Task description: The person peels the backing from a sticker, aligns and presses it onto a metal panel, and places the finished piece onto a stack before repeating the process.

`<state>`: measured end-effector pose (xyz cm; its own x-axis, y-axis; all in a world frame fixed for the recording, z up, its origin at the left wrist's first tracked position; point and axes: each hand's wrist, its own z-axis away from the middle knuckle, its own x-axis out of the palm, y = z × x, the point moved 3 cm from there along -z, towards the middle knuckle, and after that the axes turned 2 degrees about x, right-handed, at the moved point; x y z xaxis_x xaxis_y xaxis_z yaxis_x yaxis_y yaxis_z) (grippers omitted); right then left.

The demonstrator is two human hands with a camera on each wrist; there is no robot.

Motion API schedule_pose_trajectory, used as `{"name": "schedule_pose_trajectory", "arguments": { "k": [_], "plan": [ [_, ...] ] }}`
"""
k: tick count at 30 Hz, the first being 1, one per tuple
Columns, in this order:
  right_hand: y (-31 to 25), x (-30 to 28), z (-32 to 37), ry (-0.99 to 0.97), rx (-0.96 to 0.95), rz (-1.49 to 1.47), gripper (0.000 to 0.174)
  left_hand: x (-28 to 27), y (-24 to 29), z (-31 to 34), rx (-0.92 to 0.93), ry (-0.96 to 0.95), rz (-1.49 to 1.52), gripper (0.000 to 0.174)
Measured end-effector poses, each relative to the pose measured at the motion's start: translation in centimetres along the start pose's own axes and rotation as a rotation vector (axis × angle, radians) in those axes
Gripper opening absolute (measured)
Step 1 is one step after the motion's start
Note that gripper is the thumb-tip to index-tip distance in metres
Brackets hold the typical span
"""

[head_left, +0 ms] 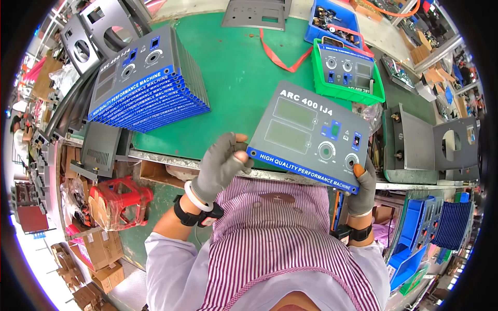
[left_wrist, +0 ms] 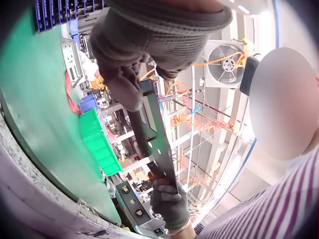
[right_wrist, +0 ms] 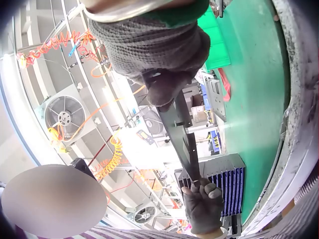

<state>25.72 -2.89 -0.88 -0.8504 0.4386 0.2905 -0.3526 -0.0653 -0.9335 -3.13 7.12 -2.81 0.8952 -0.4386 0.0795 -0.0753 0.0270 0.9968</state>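
A grey front panel point(head_left: 311, 137) with a blue lower strip, printed "ARC 400 IJ4", is held tilted over the table's near edge. My gloved right hand point(head_left: 362, 187) grips its lower right corner, thumb on the printed face by the round hole; the other fingers are hidden behind. At the lower left corner is my gloved left hand point(head_left: 218, 168), its fingers loosely bent and fingertips right at the edge. In the head view the left thumb stands beside the corner, off the face. The right wrist view shows the left hand point(right_wrist: 204, 206) at the panel's far end.
A stack of similar panels point(head_left: 150, 78) rests on the green table point(head_left: 228, 67) at left. At the back right stand a green bin point(head_left: 332, 92) holding another panel and a blue bin point(head_left: 316, 33) of small parts. A red strap point(head_left: 280, 62) lies between; grey housings point(head_left: 410, 140) stand right.
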Motion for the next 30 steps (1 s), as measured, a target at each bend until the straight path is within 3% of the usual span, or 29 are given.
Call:
{"name": "schedule_pose_trajectory", "arguments": {
  "k": [5, 8, 11, 14, 15, 18, 21, 24, 25, 26, 28, 29, 30],
  "plan": [
    [0.0, 1.1, 0.0, 0.004, -0.071, 0.0, 0.064, 2.9, 1.5, -0.1, 0.211, 0.098, -0.627, 0.096],
    [0.1, 0.8, 0.6, -0.074, -0.04, 0.012, 0.063, 3.5, 0.4, -1.0, 0.344, 0.211, -0.743, 0.086],
    [-0.1, 1.0, 0.8, -0.03, -0.08, 0.03, 0.057, 2.8, 0.4, -1.1, 0.229, 0.171, -0.674, 0.065],
    [-0.3, 0.7, 0.7, -0.047, -0.077, 0.06, 0.055, 1.8, -0.1, -0.9, -0.207, 0.134, -0.038, 0.04],
    [-0.4, 0.7, 0.4, -0.065, -0.078, 0.075, 0.054, 1.5, -0.2, -1.1, -0.059, 0.124, -0.061, 0.025],
    [-0.4, 0.5, 0.3, -0.103, -0.047, 0.067, 0.055, -0.2, 0.4, -0.5, 0.222, 0.097, -0.554, 0.022],
    [-1.2, 1.8, -0.4, -0.15, -0.114, 0.081, 0.061, -0.4, 2.5, 0.3, 0.427, 0.145, -0.65, 0.023],
    [-4.5, 6.7, -1.7, -0.275, -0.194, 0.265, 0.057, -1.6, 7.7, 1.5, 0.462, 0.282, -0.727, 0.029],
    [-5.7, 9.0, -2.5, -0.3, -0.249, 0.227, 0.056, -2.6, 9.0, 1.9, 0.419, 0.326, -0.689, 0.036],
    [-6.8, 11.5, -3.2, -0.321, -0.304, 0.19, 0.055, -3.7, 11.2, 2.0, 0.491, 0.342, -0.714, 0.037],
    [-8.4, 16.5, -4.0, -0.393, -0.242, 0.0, 0.055, -6.9, 12.8, 2.9, 0.442, 0.537, -0.575, 0.026],
    [-8.8, 18.9, -4.6, -0.478, -0.222, -0.03, 0.054, -8.4, 14.4, 3.2, 0.569, 0.629, -0.809, 0.023],
    [-8.9, 21.2, -5.4, -0.565, -0.204, -0.059, 0.052, -10.0, 15.2, 3.7, 0.506, 0.765, -0.826, 0.022]
  ]
}}
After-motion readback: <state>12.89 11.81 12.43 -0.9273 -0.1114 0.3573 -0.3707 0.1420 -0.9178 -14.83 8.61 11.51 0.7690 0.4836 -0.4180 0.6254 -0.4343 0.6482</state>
